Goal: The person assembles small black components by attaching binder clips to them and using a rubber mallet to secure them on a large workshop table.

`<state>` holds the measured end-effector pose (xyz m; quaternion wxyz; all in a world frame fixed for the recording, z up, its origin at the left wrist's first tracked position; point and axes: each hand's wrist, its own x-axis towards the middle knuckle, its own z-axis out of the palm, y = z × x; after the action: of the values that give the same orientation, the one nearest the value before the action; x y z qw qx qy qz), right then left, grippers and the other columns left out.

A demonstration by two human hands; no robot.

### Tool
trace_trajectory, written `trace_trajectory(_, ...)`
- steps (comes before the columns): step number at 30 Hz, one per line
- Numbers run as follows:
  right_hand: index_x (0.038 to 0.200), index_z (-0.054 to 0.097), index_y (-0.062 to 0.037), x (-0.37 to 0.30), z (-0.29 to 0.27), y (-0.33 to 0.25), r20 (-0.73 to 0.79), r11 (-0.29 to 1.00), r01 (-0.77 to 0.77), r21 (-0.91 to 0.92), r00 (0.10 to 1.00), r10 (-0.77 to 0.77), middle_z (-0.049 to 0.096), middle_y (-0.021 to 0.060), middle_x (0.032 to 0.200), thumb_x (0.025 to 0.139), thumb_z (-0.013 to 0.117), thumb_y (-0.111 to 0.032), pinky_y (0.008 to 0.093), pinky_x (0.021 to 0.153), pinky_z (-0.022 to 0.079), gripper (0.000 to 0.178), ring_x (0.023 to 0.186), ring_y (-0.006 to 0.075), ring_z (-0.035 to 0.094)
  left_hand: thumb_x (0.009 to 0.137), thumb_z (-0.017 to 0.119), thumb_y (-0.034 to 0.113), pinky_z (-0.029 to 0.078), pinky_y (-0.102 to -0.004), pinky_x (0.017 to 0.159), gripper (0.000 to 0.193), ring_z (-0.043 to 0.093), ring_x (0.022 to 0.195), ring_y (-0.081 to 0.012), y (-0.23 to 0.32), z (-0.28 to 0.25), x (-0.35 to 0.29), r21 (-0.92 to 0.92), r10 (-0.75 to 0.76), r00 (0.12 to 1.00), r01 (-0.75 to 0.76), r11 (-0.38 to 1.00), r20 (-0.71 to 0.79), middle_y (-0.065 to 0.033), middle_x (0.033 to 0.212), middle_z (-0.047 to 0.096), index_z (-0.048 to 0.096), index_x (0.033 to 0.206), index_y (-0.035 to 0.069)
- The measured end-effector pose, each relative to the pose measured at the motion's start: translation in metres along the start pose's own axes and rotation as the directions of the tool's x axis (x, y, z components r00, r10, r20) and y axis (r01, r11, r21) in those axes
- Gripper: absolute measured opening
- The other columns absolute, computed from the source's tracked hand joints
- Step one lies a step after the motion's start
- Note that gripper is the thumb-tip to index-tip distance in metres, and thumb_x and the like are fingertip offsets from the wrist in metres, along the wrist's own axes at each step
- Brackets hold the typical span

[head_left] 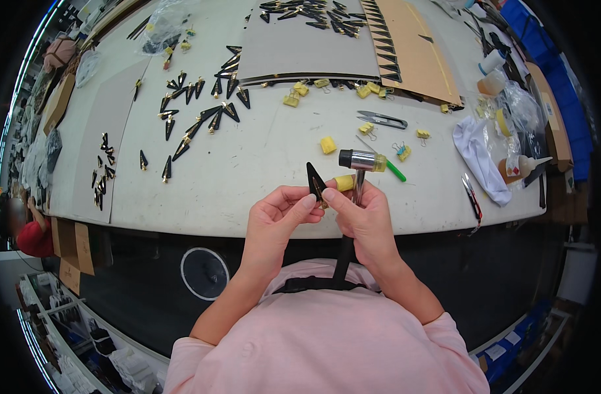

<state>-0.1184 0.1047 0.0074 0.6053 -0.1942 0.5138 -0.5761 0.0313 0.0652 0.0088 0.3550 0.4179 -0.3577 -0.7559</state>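
Note:
My left hand (pixel 274 217) pinches a small black triangular piece (pixel 315 178) with gold-coloured metal at its lower end, point upward, just above the near table edge. My right hand (pixel 367 223) grips a hammer (pixel 361 160) with a metal head, one black face and one clear yellowish face. The right thumb also touches the black piece. Yellow tape (pixel 344 182) wraps a finger of the right hand. The hammer's black handle hangs down below that hand. Similar black pieces (pixel 190 129) lie in a loose line to the left; whether both sides match is hidden.
A grey board (pixel 307 52) bears a heap of black pieces; beside it, a brown board (pixel 415 49) carries a row of them. Binder clips with yellow padding (pixel 291 98), thread snips (pixel 383 119), a green-handled tool (pixel 395 171), a white cloth (pixel 478 154) and a bottle (pixel 516 169) lie around.

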Motion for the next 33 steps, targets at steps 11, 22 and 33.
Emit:
trace_trajectory(11,0.091,0.065,-0.0024,0.002,-0.006,-0.004,0.053,0.997,-0.080,-0.011,0.995,0.080,0.047,-0.0086,0.060,0.088,0.071,-0.022,0.0210,0.042,0.020,0.021,0.048,-0.0004,0.031,0.091,0.062,0.008,0.052,-0.0244,0.071,0.011,0.065,0.075,-0.0134,-0.001,0.000,0.002,0.069,0.087,0.996,-0.085,0.994,-0.036,-0.0099,0.085,0.068,0.062,0.096,-0.002)
trace_trajectory(22,0.093,0.062,0.0001,-0.007,-0.016,0.014,0.081,0.911,0.141,-0.388,0.990,-0.119,0.052,-0.0056,0.066,0.091,0.064,-0.017,0.0214,0.051,0.028,0.017,0.058,0.0010,0.035,0.092,0.062,0.009,0.053,-0.0254,0.072,0.012,0.065,0.080,-0.0133,-0.019,0.002,-0.012,0.086,0.081,0.995,-0.076,0.993,-0.050,-0.0107,0.090,0.068,0.061,0.099,-0.001)
trace_trajectory(33,0.119,0.049,0.0004,-0.042,-0.022,-0.007,0.173,0.782,-0.020,-0.622,0.971,0.163,0.055,0.0019,0.075,0.099,0.048,-0.017,0.0261,0.055,0.040,0.026,0.058,0.0070,0.044,0.094,0.058,0.010,0.056,-0.0277,0.070,0.014,0.069,0.077,-0.0190,-0.054,-0.042,-0.056,0.034,-0.143,0.980,0.149,0.988,-0.141,-0.0173,0.091,0.069,0.057,0.101,-0.003)
